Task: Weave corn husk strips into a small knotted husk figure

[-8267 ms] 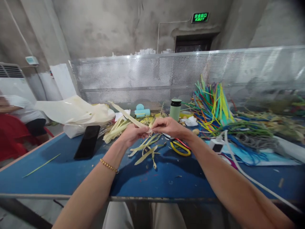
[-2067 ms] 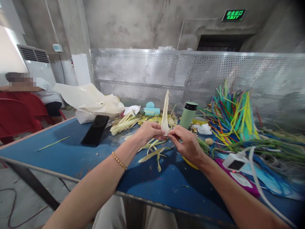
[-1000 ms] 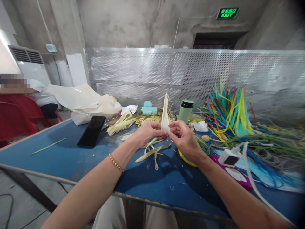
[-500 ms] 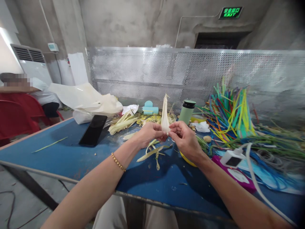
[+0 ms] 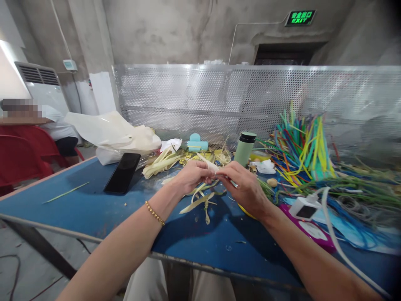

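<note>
My left hand (image 5: 191, 175) and my right hand (image 5: 242, 184) meet over the blue table (image 5: 87, 209), both pinched on a pale leaf strip (image 5: 208, 163). The strip lies low and slants back to the left between my fingertips. A thin metal piece shows under my right fingers; what it is I cannot make out. Trimmed leaf scraps (image 5: 200, 200) lie on the table just below my hands. A gold bead bracelet (image 5: 154, 212) is on my left wrist.
A black phone (image 5: 122, 178) lies to the left, beside a cream plastic bag (image 5: 115, 133). A green flask (image 5: 245, 149), a bundle of coloured strips (image 5: 300, 146), a white charger (image 5: 304, 208) with cable and a perforated metal screen (image 5: 219, 100) are behind. A person sits at far left.
The leaf strip, held upright half a second ago, has been tipped down nearly flat between my hands. My right hand has turned knuckles-up over it.
</note>
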Demonstrator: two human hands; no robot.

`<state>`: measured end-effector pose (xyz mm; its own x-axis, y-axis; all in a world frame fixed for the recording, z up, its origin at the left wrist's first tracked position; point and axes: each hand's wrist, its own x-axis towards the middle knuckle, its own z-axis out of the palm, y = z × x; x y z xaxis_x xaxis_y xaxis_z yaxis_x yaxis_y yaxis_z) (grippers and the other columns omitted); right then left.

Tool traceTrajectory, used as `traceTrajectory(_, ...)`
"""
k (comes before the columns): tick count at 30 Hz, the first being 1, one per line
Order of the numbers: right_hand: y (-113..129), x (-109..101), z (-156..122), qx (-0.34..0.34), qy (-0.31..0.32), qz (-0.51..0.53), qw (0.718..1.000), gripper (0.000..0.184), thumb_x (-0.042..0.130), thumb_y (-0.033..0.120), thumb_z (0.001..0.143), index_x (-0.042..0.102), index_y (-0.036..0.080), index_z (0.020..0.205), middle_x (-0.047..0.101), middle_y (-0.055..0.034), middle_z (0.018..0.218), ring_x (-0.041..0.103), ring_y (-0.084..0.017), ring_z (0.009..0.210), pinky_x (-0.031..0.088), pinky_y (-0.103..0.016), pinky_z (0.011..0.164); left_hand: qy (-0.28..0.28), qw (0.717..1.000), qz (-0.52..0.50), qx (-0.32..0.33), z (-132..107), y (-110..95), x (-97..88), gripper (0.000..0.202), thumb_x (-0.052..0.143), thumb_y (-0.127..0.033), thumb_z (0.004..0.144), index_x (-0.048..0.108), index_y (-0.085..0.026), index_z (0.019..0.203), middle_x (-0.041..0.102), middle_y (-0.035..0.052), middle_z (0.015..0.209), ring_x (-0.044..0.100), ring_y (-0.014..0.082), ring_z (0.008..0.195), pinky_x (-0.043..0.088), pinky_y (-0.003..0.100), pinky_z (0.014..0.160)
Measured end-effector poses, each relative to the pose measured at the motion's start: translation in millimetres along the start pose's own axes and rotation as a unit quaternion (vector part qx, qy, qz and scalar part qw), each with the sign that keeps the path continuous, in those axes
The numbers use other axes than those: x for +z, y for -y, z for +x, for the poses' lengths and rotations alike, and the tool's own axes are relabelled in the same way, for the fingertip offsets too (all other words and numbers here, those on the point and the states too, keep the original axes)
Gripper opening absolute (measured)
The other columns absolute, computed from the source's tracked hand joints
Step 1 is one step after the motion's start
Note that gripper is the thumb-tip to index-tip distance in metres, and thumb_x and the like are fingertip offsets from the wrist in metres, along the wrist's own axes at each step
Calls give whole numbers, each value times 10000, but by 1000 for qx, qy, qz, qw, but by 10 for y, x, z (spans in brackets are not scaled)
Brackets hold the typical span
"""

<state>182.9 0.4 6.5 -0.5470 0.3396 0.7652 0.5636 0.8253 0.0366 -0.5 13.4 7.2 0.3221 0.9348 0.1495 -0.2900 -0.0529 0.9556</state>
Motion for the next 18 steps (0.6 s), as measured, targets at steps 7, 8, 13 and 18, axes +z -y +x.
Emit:
traceTrajectory(7,-6,-20,-11,-41,1,-65,997,163,478,214,950,640,207,958,594,-67,842,539,-188,794,428,-315,721,37,998,-31,-31,-28,-19,37,50,646,5,654,677,-34,662,626,69,614,520,71,515,386,229,546)
traceTrajectory(8,-1,-31,-10,-47,2,-80,996,165,478,217,951,642,202,948,595,-69,839,535,-190,795,422,-318,725,39,998,-36,-34,-31,-24,42,51,648,3,655,681,-34,668,628,69,618,523,71,519,390,228,550)
traceTrajectory(13,19,-66,-3,-75,20,-149,986,186,466,212,956,641,182,899,599,-79,840,512,-199,795,383,-331,720,46,997,-50,-27,-35,-31,40,36,660,-14,653,682,-38,668,629,65,614,530,72,522,399,221,551)
traceTrajectory(18,32,-62,5,-91,29,-185,978,211,444,190,957,631,165,860,583,-80,805,475,-200,756,347,-333,693,55,997,-41,-27,-27,-8,20,8,670,-39,660,673,-46,660,627,68,618,532,79,533,403,230,556)
